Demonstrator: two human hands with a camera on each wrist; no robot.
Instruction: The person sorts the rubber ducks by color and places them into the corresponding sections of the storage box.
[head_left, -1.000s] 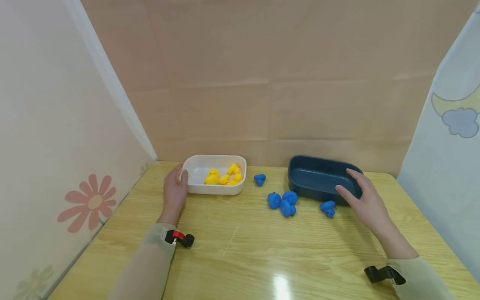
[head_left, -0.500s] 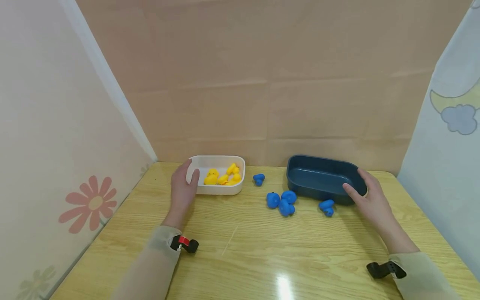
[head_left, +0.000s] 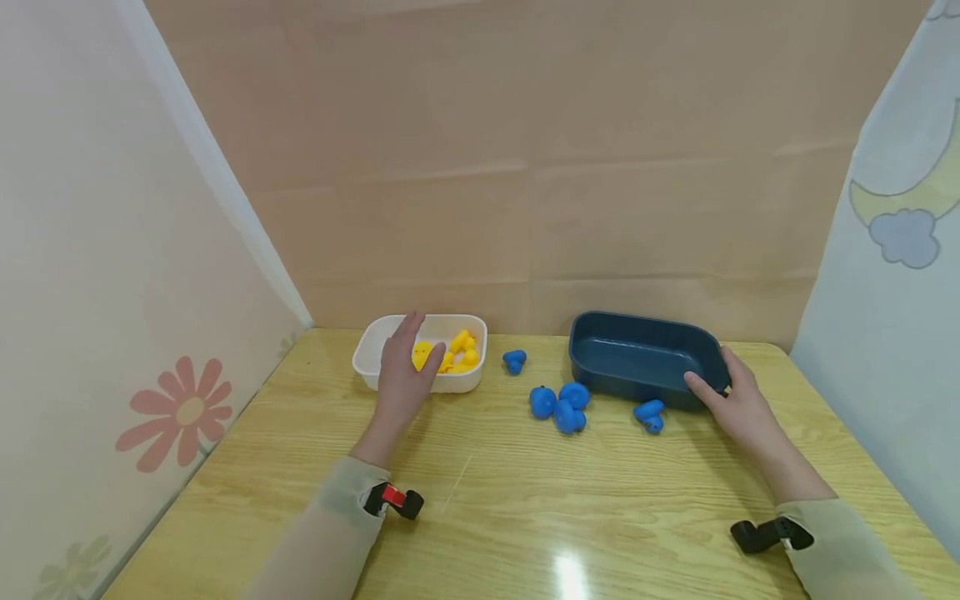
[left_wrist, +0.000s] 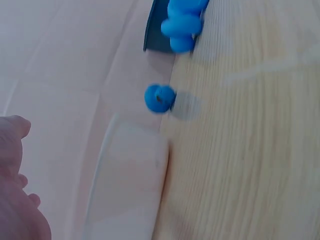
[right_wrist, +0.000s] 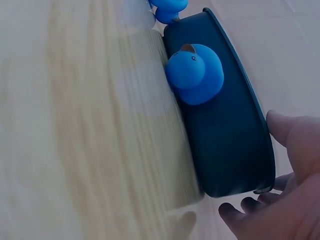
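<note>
My left hand (head_left: 403, 375) is over the front left part of the white box (head_left: 363, 358), fingers extended and thumb spread, holding nothing. Yellow rubber ducks (head_left: 467, 360) lie in that box, some partly hidden by the hand. In the left wrist view the hand (left_wrist: 20, 185) shows apart from the box wall (left_wrist: 130, 175). My right hand (head_left: 738, 400) is at the right end of the dark blue box (head_left: 637, 387). In the right wrist view its thumb (right_wrist: 282, 127) is right at the rim, and the relaxed fingers stand beside the box's end.
Three blue rubber ducks (head_left: 567, 415) sit close together before the boxes. Another blue duck (head_left: 514, 360) stands between the boxes, and one more blue duck (head_left: 649, 415) is before the dark box. A brown backdrop (head_left: 525, 208) rises behind the wooden table (head_left: 510, 508).
My left hand has moved right from the white box's left end to over its front. The right hand has shifted slightly right, to the dark box's end. The ducks keep their places.
</note>
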